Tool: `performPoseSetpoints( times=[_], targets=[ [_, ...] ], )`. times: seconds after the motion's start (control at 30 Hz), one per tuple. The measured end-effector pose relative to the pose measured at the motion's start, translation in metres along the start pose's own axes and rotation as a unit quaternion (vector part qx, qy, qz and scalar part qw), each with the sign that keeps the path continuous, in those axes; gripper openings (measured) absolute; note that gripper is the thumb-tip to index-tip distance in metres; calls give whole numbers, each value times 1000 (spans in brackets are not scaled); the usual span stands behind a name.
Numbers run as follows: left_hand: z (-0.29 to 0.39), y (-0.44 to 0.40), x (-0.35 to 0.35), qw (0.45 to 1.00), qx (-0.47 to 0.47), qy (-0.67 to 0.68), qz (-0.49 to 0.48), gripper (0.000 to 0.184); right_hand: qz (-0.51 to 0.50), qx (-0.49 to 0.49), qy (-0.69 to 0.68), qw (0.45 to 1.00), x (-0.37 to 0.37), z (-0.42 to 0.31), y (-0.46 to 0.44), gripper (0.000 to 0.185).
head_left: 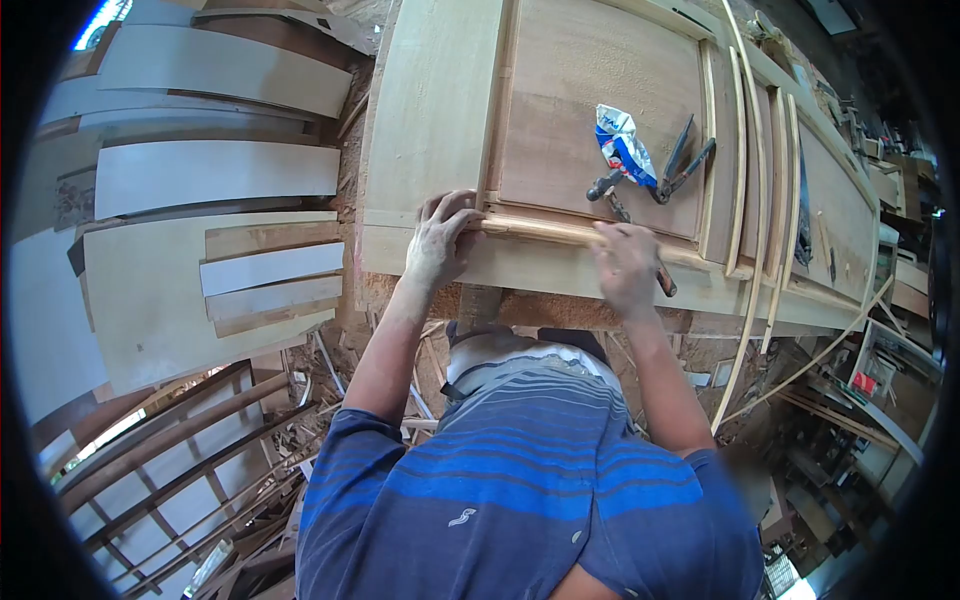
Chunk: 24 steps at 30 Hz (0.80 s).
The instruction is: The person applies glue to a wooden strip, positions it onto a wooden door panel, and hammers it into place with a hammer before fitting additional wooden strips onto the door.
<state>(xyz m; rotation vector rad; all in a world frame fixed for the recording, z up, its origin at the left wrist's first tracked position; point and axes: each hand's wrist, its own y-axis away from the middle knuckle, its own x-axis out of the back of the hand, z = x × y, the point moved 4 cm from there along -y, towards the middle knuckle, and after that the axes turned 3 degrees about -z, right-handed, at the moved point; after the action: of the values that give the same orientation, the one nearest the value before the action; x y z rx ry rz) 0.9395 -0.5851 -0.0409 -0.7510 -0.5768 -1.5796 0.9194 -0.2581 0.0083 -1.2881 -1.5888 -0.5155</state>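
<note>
Wooden trim (545, 230) is held by the curled left hand (438, 238); the blurred right hand (628, 268) clasps a hammer (604, 187).

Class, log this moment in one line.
Left hand: at wood strip | Right hand: blurred, at hammer, grip unclear | Pliers: on panel

Panelled wood piece (430, 120) lying flat under the left fingers (440, 208), specks of dust on its face; trim strip (545, 230) running from these fingers toward and past the right fingers (615, 240). Just beyond the right fingers: hammer (604, 187), crumpled blue-and-white packet (628, 150), and pincers (683, 168) close beside it. Farther right of them, long thin strips (755, 190) laid crosswise.
</note>
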Motion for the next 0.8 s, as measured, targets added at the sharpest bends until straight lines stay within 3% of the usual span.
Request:
performPoseSetpoints(
  times=[0.13,0.23,0.57,0.67,0.73,0.8],
  targets=[
    [-4,-2,0,1000,6,-1,-7,38,-81,49,-106,990,-45,-36,-27,36],
    [-1,-5,2,1000,16,-7,-13,39,-123,25,-143,982,-66,-32,-33,34],
    [-4,-9,-1,999,32,-18,-35,41,-156,-6,-164,974,-70,-25,-39,36],
    [-3,-10,1,999,32,-17,-35,41,-62,-5,-217,974,-42,-17,-43,35],
    [-1,-11,4,998,34,-24,-36,41,4,-24,-65,998,-11,8,-31,37],
    [-1,-11,4,998,40,-19,-35,40,2,-109,54,993,19,26,-16,44]
  ],
)
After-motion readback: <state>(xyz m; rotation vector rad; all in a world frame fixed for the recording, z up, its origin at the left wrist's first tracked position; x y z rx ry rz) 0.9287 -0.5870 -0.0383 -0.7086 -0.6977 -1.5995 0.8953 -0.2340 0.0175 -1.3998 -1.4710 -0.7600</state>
